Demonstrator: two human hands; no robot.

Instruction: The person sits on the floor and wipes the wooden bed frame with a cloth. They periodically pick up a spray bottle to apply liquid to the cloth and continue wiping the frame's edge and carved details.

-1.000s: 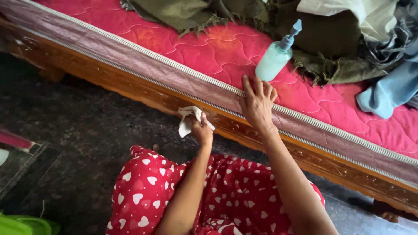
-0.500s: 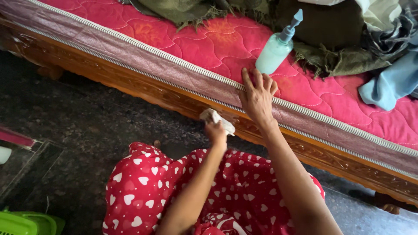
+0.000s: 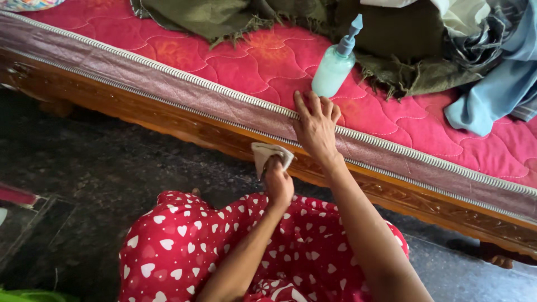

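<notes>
spray bottle on mattress, olive blanket

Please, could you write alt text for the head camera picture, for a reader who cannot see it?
A person's left hand presses a white cloth against the carved wooden bed frame, while the right hand rests on the edge of the red quilted mattress. A pale green pump bottle stands on the mattress beside crumpled clothes.

A home bedroom — carved wooden bed frame, quilted pink mattress, heaped clothes.
</notes>
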